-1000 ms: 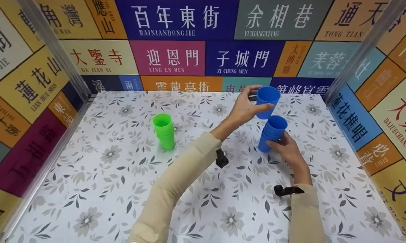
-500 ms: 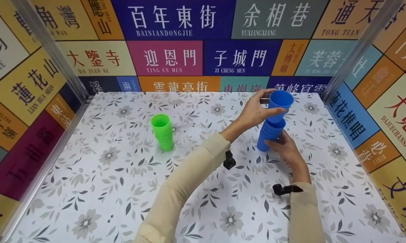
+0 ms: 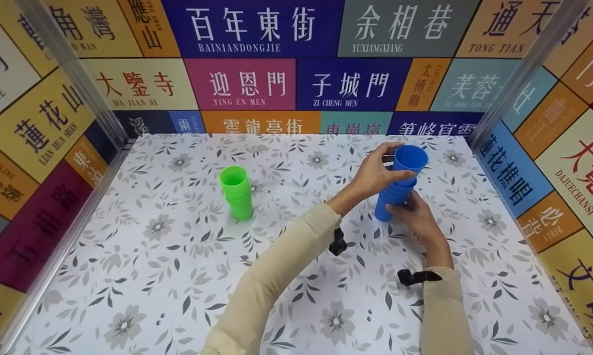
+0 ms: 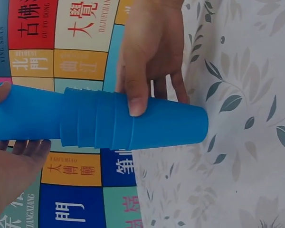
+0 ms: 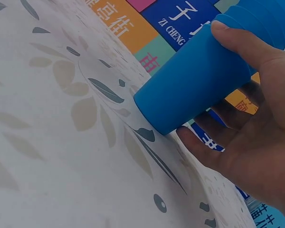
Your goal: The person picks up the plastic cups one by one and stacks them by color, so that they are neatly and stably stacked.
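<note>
My left hand point(image 3: 375, 171) grips a blue cup point(image 3: 411, 160) near its rim, thumb on the near side and fingers behind. The cup's lower part sits inside the top of a stack of blue cups point(image 4: 171, 124) nested in one another. Around the stack's lower part my right hand point(image 3: 417, 217) holds on, its thumb point(image 5: 228, 35) against the side in the right wrist view. The stack stands upright on the table. Left of the hands a stack of green cups point(image 3: 238, 195) stands upright, touched by neither hand.
The table point(image 3: 178, 276) wears a white cover with grey flowers and leaves. Panels with printed characters point(image 3: 247, 84) wall it in at the back and both sides, with clear strips at the corners.
My left hand has carried its blue cup right and down, from above the blue stack into its top. My right hand keeps its hold on the stack; the green cups have not moved.
</note>
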Available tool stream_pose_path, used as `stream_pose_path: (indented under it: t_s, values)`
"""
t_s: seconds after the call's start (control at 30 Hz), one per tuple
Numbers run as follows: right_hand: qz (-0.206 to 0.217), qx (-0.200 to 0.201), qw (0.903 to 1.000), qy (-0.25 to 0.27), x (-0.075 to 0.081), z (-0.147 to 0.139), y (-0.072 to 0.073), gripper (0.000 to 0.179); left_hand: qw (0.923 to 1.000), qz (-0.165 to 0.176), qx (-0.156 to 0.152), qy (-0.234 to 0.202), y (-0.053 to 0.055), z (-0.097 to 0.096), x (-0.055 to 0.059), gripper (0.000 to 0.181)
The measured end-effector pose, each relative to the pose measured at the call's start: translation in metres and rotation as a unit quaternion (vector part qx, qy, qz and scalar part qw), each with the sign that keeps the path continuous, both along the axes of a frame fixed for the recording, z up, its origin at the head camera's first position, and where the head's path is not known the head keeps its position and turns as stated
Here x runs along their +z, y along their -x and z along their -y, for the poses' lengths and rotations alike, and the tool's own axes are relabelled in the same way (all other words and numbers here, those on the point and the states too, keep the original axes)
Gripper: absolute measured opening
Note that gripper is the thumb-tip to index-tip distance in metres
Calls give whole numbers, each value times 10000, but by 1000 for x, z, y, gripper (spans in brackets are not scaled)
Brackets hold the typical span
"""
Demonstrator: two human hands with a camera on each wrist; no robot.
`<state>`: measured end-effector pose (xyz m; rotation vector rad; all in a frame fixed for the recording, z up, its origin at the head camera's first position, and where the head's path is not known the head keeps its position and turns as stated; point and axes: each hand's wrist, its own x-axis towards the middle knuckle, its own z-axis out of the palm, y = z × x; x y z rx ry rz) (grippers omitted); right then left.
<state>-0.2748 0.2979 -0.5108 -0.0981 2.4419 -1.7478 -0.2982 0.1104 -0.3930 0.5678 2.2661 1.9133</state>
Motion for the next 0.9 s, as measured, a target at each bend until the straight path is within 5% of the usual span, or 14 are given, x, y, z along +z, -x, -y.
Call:
stream_pose_path:
  t_s: [0.27, 0.57, 0.7, 0.9]
  values:
    - [-31, 8, 9999, 124, 1, 0, 4, 92, 9998, 35, 180, -114, 0, 11, -18, 76]
    - [76, -13, 9996, 276, 5, -5, -2, 93, 9988, -141, 450, -138, 11, 43, -24, 74]
    - [-59, -20, 9993, 370, 20, -15, -9, 82, 9974, -110, 682, 192, 18, 70, -22, 74]
    - [-569, -693, 9937, 666, 56, -24, -16, 67, 9886, -394, 938, 1110, 29, 116, -9, 70]
